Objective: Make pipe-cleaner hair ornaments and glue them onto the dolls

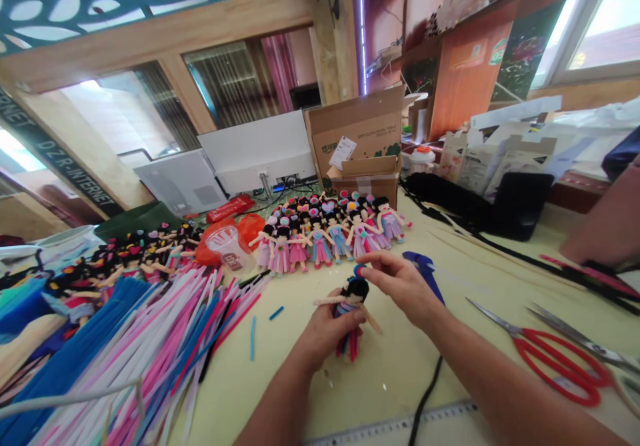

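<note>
Preferably, doll (pixel 345 308) kept upright and steady; small round piece (pixel 359 271) pinched by its rim, squared to the hair (pixel 358 286). Nearest, six o'clock: left hand (pixel 324 333), closed around doll's body, thumb in front. Just beyond, doll's two o'clock: right hand (pixel 404 287), thumb and forefinger gripping round piece; contact with hair unclear. Farther, twelve o'clock: standing dolls (pixel 319 236), then cardboard box (pixel 370 123).

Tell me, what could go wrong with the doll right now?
The round piece might slip or sit crooked, as the right hand pinches it just above the head of the doll.

The left hand could bend the doll if it squeezes too hard.

The right arm might brush the red scissors, lying beside it.
</note>
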A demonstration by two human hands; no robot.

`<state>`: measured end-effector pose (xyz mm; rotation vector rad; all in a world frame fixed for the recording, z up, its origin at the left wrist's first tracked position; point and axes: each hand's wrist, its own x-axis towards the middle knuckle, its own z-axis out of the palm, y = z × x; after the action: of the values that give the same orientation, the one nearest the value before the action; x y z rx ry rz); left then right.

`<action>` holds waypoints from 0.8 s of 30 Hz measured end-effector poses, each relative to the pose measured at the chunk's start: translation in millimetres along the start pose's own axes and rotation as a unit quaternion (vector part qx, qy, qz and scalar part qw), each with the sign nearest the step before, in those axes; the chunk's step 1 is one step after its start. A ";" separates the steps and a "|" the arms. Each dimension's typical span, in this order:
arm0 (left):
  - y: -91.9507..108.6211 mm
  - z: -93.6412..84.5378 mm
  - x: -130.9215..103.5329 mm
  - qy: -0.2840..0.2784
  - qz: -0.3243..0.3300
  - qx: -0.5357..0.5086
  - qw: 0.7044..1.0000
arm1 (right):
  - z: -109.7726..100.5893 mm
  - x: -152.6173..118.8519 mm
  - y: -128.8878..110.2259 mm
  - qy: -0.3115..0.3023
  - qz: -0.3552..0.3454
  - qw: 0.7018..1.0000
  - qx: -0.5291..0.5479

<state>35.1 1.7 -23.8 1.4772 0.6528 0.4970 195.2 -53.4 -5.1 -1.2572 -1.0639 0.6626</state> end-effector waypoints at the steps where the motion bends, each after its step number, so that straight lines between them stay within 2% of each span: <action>1: -0.4 -0.2 0.0 -0.001 -0.001 -0.004 1.000 | -0.4 -0.2 -0.7 -0.001 0.007 1.000 0.005; 5: -1.7 -0.9 0.0 -0.002 -0.020 -0.019 1.000 | -1.6 0.0 -0.5 0.009 0.010 1.000 0.017; 13: 0.3 1.4 -0.4 -0.006 -0.030 -0.016 0.999 | 1.1 1.7 8.4 -0.003 -0.030 1.000 0.007; 24: -4.5 -1.9 0.5 0.004 -0.024 -0.021 0.999 | 0.0 -0.7 -2.9 0.011 0.003 1.000 0.012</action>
<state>33.8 3.2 -28.3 1.4177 0.6782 0.4774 194.5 -54.7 -2.6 -1.2439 -1.0317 0.6620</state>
